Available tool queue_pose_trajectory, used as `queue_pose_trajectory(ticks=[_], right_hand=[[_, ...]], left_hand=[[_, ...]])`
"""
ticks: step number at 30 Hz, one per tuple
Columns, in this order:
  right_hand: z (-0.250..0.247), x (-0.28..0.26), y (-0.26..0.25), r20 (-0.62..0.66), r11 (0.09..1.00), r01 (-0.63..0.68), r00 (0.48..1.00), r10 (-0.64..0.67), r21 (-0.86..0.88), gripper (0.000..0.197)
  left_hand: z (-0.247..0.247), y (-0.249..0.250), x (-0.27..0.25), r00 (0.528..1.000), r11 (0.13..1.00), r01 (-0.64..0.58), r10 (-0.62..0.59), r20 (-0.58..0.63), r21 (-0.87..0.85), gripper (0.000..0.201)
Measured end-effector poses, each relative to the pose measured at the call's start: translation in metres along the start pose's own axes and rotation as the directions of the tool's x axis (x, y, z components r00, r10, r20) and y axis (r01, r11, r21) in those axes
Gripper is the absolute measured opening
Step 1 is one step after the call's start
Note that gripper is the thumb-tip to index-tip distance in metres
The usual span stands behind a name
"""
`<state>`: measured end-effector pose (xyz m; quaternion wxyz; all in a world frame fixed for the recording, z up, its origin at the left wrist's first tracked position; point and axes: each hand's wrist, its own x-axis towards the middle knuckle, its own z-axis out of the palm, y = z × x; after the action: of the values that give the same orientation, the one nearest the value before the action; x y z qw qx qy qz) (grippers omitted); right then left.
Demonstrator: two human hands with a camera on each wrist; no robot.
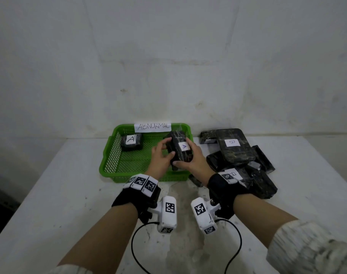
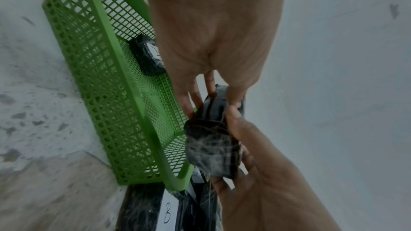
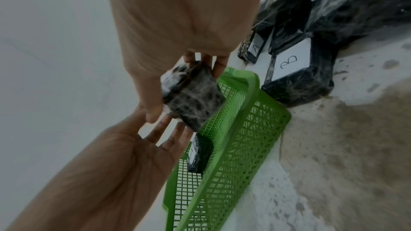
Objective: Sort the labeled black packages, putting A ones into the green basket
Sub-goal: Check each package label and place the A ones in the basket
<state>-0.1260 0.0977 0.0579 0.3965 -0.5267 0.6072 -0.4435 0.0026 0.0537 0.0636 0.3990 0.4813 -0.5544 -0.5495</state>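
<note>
1. Head view shows both hands meeting over the right half of the green perforated plastic basket (image 1: pixel 117 153), which sits on the pale stained tabletop (image 1: pixel 50 194) against the wall.
2. Between them is a black film-wrapped package with a white "A" label (image 1: pixel 181 148), held clear of the basket floor, label up, its long axis running from the near edge towards the wall and tilted.
3. The right hand (image 1: pixel 190 159) holds it in a curled grip, thumb under the near end and fingers along the right side.
4. The left hand (image 1: pixel 160 155) closes on the left side with thumb and fingertips; the right wrist view shows those left fingers (image 3: pixel 164 129) fairly straight beneath the package, so its hold looks light.
5. A second black wrapped package marked "A" (image 1: pixel 131 142) already lies flat in the basket's far left corner, well apart from the held one.
6. Bare basket floor lies straight below and to the left of the grip, so the coming move is probably a short lowering; either hand is equally near.
7. To the right, outside the basket, is a heap of black wrapped packages (image 1: pixel 239 155), two showing "B" labels; the right wrist view shows one small package with an "A" label (image 3: pixel 253 50) among them, still to be sorted.
8. A paper sign reading "ABNORMAL" (image 1: pixel 152 126) stands on the basket's far rim.
</note>
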Motion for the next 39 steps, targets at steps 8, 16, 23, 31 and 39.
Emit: queue_pose_trajectory(ticks=[8, 16, 23, 31, 39], right_hand=[[-0.012, 0.007, -0.01, -0.013, 0.97, -0.019, 1.0, 0.023, 0.242, 0.029], [-0.007, 0.016, -0.01, -0.092, 0.926, -0.123, 0.982, 0.166, 0.356, 0.04], [-0.003, 0.01, -0.01, -0.03, 0.92, -0.17, 0.981, 0.193, 0.353, 0.029], [-0.003, 0.009, -0.014, 0.013, 0.939, -0.164, 0.986, 0.168, 0.303, 0.023], [-0.012, 0.008, -0.009, -0.03, 0.945, -0.174, 0.981, 0.189, 0.277, 0.029]], left_hand=[[-0.008, 0.001, -0.006, 0.979, 0.955, 0.202, -0.196, 0.049, -0.217, 0.068], [-0.003, 0.0, -0.012, 0.967, 0.951, 0.232, -0.201, 0.159, -0.207, 0.048], [0.004, 0.002, -0.014, 0.959, 0.958, 0.25, -0.224, 0.175, -0.143, 0.043], [0.01, 0.013, -0.008, 0.977, 0.978, 0.2, -0.194, 0.085, -0.066, 0.043], [0.004, 0.012, -0.02, 0.948, 0.981, 0.196, -0.194, 0.252, 0.017, 0.046]])
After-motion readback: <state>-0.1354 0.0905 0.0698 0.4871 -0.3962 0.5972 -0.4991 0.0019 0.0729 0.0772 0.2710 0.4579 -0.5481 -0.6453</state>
